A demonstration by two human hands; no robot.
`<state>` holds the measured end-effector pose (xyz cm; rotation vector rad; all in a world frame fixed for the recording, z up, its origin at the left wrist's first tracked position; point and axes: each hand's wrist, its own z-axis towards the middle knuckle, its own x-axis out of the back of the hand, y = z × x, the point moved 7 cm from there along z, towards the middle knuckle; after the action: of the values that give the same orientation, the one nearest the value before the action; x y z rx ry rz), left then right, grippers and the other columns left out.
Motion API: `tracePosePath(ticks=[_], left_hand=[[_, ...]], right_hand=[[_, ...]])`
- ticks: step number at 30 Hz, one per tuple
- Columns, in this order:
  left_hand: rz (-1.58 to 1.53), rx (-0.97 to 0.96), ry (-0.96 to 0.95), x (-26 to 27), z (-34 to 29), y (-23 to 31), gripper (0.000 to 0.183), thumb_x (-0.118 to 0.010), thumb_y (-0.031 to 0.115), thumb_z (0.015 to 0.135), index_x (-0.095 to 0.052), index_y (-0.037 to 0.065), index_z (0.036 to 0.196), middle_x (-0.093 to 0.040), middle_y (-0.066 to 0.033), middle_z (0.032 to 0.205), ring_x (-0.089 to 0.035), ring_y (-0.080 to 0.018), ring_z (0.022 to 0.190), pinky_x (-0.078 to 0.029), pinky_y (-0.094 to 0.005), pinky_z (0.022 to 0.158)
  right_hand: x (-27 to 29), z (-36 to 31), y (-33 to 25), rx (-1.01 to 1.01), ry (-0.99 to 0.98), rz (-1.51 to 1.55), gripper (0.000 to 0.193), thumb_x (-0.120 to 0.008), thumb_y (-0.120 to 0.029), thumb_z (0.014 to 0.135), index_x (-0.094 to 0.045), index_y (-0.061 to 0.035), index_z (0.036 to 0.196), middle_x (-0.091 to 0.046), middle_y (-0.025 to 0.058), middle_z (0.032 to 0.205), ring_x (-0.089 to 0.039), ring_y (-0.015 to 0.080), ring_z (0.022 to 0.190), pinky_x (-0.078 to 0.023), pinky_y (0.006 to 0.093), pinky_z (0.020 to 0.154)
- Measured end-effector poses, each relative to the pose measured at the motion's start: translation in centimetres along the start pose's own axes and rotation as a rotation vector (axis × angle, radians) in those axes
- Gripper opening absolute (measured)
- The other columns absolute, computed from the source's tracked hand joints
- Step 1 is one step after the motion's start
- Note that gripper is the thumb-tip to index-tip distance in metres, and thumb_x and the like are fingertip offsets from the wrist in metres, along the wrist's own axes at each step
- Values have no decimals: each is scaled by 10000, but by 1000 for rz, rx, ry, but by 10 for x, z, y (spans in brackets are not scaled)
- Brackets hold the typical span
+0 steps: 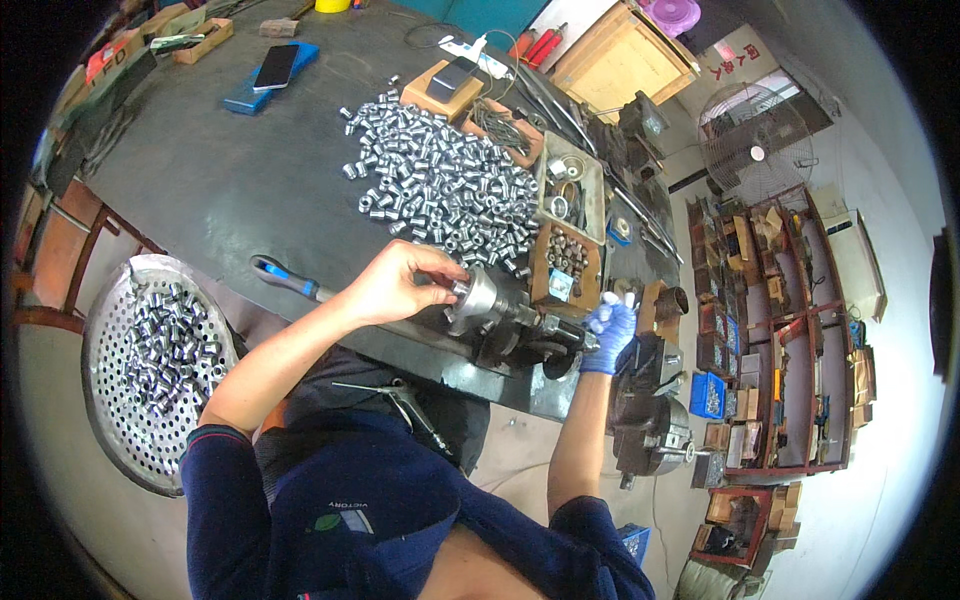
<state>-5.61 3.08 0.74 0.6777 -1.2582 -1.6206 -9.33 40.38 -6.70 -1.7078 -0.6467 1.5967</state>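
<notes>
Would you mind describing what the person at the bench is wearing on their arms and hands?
Both arms wear dark navy sleeves pushed up above the elbows, so the forearms are bare. The left sleeve ends in a cuff with a thin red stripe. The left hand has no glove, while the right hand wears a blue glove. No watch or rings can be made out.

Top (400, 500): dark navy, short sleeves, red-trimmed cuff at left sleeve (215, 440), small emblem on front. Right hand (610, 330): blue glove. Left hand (400, 285): bare.
</notes>
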Motion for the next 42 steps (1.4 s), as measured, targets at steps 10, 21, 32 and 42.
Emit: tracePosePath(ticks=[10, 21, 32, 42], left_hand=[[-173, 55, 1, -1, -3, -8, 200, -638, -56, 713, -607, -44, 910, -630, -83, 822, -599, -126, 751, -486, -252, 696], [-133, 255, -41, -8, 1, -18, 249, -557, 178, 858, -597, -57, 785, -596, -74, 648, -571, -108, 552, -465, -235, 504], [-165, 351, -11, -5, -7, -24, 361, -538, 269, 873, -567, -37, 685, -571, -72, 583, -569, -129, 507, -446, -241, 470], [-265, 282, 14, 2, -5, -14, 212, -602, 155, 826, -602, -57, 825, -589, -69, 664, -556, -105, 530, -448, -218, 488]], right_hand=[[34, -64, 55, -155, 236, 2, 325, -587, -291, 797, -554, -52, 1014, -626, 100, 917, -614, 216, 801, -497, 333, 752], [-21, -14, -19, 98, 232, -288, 270, -532, -301, 868, -558, -36, 822, -537, 22, 583, -406, 65, 375, -297, 204, 303], [-3, -124, -7, 95, 115, 66, 369, -459, -331, 898, -574, 14, 837, -472, 20, 510, -390, 72, 390, -298, 204, 312], [11, -11, 6, 99, 283, -350, 247, -587, -291, 839, -580, -49, 792, -574, 14, 616, -477, 47, 464, -353, 168, 381]])
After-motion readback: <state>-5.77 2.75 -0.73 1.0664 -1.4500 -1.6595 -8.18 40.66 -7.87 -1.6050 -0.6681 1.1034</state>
